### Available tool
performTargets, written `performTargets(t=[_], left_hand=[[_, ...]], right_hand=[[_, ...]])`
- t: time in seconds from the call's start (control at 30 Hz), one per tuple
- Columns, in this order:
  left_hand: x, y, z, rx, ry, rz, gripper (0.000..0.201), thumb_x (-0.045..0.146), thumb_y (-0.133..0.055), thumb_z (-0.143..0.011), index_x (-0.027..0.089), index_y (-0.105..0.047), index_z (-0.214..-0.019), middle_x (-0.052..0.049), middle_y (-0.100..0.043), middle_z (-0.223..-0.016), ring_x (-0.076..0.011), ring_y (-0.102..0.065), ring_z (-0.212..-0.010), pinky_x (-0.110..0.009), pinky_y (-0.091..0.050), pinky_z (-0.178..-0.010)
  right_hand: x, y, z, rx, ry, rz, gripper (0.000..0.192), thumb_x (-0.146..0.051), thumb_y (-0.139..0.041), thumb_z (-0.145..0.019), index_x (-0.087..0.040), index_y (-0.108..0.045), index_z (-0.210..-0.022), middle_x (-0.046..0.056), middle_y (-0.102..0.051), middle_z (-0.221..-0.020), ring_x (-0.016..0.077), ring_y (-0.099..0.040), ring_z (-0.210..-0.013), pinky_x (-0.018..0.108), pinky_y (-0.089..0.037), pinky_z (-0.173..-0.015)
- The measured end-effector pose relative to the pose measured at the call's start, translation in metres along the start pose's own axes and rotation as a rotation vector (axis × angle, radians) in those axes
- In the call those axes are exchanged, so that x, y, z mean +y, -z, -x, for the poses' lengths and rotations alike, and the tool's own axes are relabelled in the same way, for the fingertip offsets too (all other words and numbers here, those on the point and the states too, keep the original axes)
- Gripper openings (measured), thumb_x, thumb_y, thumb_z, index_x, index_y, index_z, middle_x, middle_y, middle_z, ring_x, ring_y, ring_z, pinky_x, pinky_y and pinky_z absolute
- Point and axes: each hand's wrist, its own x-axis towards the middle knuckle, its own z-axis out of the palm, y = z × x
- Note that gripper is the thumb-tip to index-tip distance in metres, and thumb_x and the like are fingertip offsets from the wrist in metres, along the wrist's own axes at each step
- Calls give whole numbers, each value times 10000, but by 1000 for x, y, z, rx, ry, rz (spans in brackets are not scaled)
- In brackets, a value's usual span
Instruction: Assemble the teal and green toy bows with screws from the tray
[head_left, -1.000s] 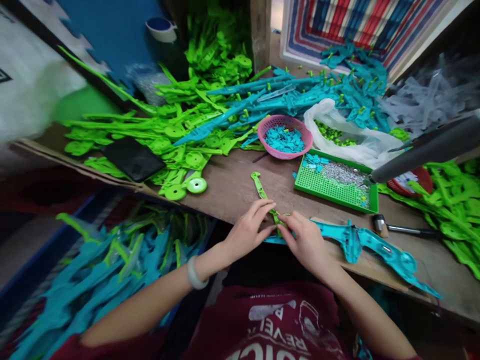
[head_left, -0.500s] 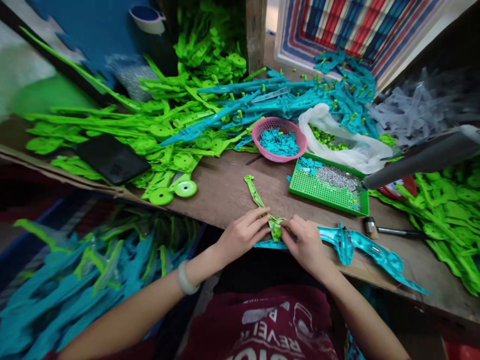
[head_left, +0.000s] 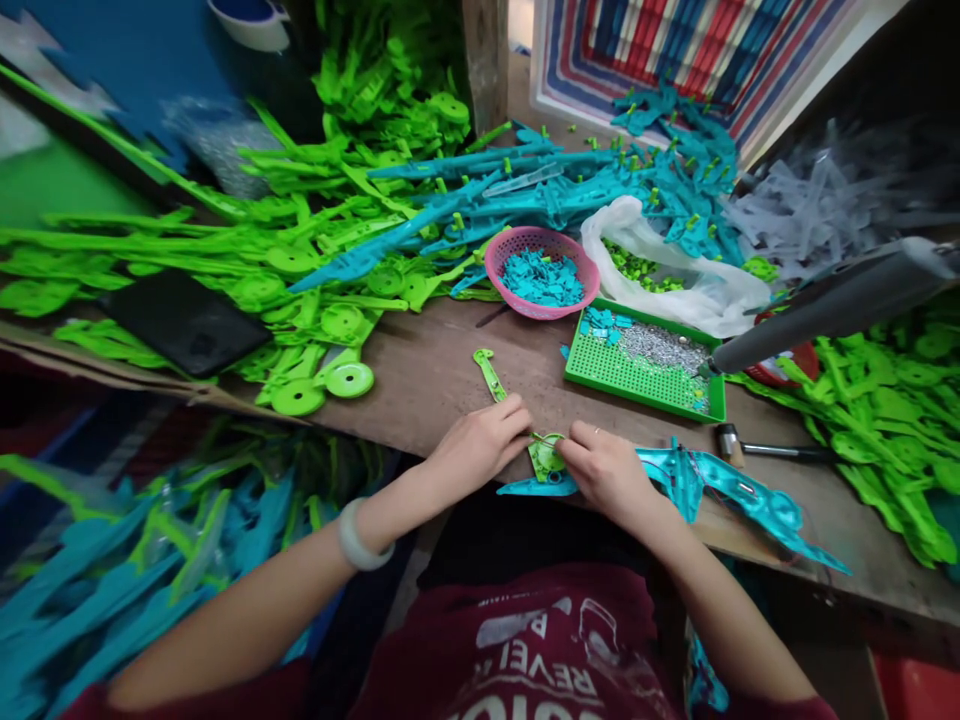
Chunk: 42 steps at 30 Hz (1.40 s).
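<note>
Head view: both hands met on one green part at the near table edge.

The left hand (head_left: 480, 447) lay curled over the long, flat bright-green plastic strip (head_left: 491, 375), fingers closed on its near portion. The right hand (head_left: 604, 470) pinched the strip's round end at the centre, fingertips together. The strip's long axis ran away from the person, up and to the left, free end on the brown wooden table (head_left: 442, 370). It lay across a long teal plastic moulding (head_left: 720, 490) that extended rightward under the right hand. Both hands stood equally near.
</note>
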Motion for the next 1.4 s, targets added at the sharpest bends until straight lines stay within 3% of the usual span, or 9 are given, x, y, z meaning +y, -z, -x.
performTargets(t=[0.17,0.3,0.43,0.57,0.77,0.9,1.03,1.17,1.4], left_hand=[[5,-1,-2,-71,-115,-125,216,173,-449,-1017,214,-660,-992,-14,-582,-901,-159,-580,-758,-267,-424,-638],[7,-5,-2,-28,-219,-302,216,130,-450,-1016,199,-650,-975,-13,-582,-869,-162,-578,-757,-275,-423,-634],[9,-7,0,-1,-293,-381,201,128,-477,-1009,188,-633,-897,-27,-607,-877,-175,-591,-778,-290,-452,-656],[12,-7,3,-22,-340,-437,169,128,-472,-1001,169,-636,-983,-56,-653,-959,-193,-625,-811,-313,-505,-687],[36,-3,10,-86,-229,-397,219,232,-492,-1009,135,-624,-1154,-115,-670,-1094,-242,-672,-946,-362,-581,-778],[56,-19,19,57,-83,-460,410,447,-599,-973,102,-628,-1193,-187,-648,-1225,-304,-656,-1044,-400,-601,-798],[66,-42,17,212,87,-451,239,361,-603,-979,140,-669,-1039,-156,-663,-1177,-299,-648,-1038,-385,-598,-758],[69,-45,6,234,233,-344,153,324,-638,-958,177,-657,-918,-109,-653,-1118,-283,-625,-1007,-393,-585,-773],[59,-36,-7,252,167,-173,123,170,-591,-942,170,-633,-1058,-110,-633,-1152,-297,-558,-1078,-447,-543,-884]], right_hand=[[10,8,2,-46,0,-182,148,-145,-514,-995,-177,-633,-912,35,-576,-832,162,-525,-718,281,-302,-607],[10,11,1,-9,-72,-394,120,-188,-540,-1006,-172,-601,-903,13,-559,-836,141,-558,-754,246,-375,-664],[8,9,8,26,32,-245,180,-174,-465,-1026,-172,-632,-958,38,-545,-882,142,-506,-713,256,-347,-622],[12,3,22,115,132,-96,222,-135,-435,-1024,-173,-649,-1070,55,-546,-896,160,-469,-726,269,-340,-617],[4,-4,31,131,118,-6,211,-93,-455,-1002,-147,-659,-1012,82,-561,-890,202,-480,-787,299,-374,-645],[6,0,30,62,37,-87,159,-81,-524,-969,-153,-653,-1027,90,-576,-949,202,-512,-812,288,-402,-661],[25,3,28,68,-8,-182,175,-76,-495,-974,-166,-645,-977,73,-557,-950,183,-526,-827,272,-417,-699],[38,0,27,76,17,-159,208,-80,-478,-973,-181,-655,-932,60,-527,-925,181,-494,-819,270,-383,-678],[44,-10,24,129,31,-146,252,-71,-462,-964,-190,-685,-967,74,-532,-952,196,-503,-873,284,-409,-719]])
